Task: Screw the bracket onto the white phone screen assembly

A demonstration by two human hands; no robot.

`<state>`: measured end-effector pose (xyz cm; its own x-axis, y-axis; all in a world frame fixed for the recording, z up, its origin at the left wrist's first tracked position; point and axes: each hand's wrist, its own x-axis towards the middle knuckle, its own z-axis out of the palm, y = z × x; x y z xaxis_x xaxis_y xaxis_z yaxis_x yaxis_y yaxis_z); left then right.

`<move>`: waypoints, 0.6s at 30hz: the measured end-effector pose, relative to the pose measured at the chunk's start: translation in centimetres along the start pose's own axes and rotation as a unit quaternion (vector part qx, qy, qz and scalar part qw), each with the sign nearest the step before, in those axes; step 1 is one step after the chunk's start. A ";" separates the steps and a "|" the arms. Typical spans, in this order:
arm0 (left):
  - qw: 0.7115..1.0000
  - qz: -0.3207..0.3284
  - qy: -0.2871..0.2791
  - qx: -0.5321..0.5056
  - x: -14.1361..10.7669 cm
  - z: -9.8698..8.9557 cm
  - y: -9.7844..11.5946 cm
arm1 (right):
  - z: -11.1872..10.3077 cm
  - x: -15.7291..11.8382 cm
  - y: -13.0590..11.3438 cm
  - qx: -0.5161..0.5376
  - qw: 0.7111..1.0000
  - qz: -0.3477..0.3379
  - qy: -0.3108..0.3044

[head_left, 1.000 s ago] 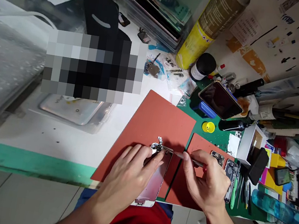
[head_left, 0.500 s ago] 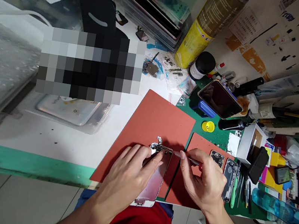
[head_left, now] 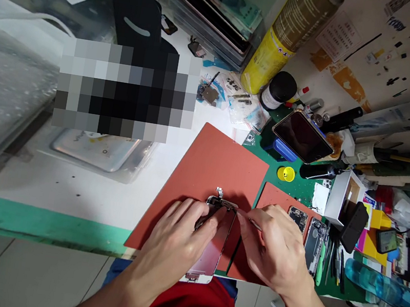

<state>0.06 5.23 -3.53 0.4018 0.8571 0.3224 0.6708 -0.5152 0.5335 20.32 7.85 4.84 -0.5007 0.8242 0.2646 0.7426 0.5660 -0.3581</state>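
A phone screen assembly [head_left: 210, 255] lies back side up on the red-brown mat, its lower end reaching past the table edge. A small flex cable [head_left: 219, 192] sticks up from its top end. My left hand [head_left: 180, 232] is closed over that end, thumb and fingertips pressing at the parts there; something dark shows under the fingers. In my right hand [head_left: 275, 248] is a slim metal hand tool [head_left: 255, 224], pinched between thumb and fingers. Its tip points at the screen's top right corner, close to my left fingertips. The tool's exact kind is hard to make out.
Two opened phone bodies [head_left: 314, 246] lie on the right-hand mat [head_left: 249, 264], beside several slim tools [head_left: 336, 260]. Behind stand a phone [head_left: 303, 137] on a blue holder, a yellow cap [head_left: 286, 174] and a spray can [head_left: 280, 46]. A blue bottle [head_left: 378, 285] lies far right.
My right hand has turned and shifted slightly left, covering more of the tool. My left hand and the screen assembly stay nearly in place.
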 end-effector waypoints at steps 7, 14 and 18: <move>1.000 0.001 -0.004 0.009 0.1 0.3 -0.1 | 0.6 0.1 0.2 -0.037 0.999 -0.013 0.031; 1.000 0.004 -0.009 0.015 0.0 0.3 0.0 | 0.8 0.1 0.1 -0.040 0.999 0.003 0.035; 1.000 -0.001 -0.011 0.011 -0.1 0.2 0.0 | 0.9 0.0 0.1 -0.060 0.997 -0.004 0.047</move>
<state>0.10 5.17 -3.72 0.4138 0.8584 0.3033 0.6859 -0.5130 0.5162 19.99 7.94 4.05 -0.4663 0.8117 0.3516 0.7902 0.5609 -0.2469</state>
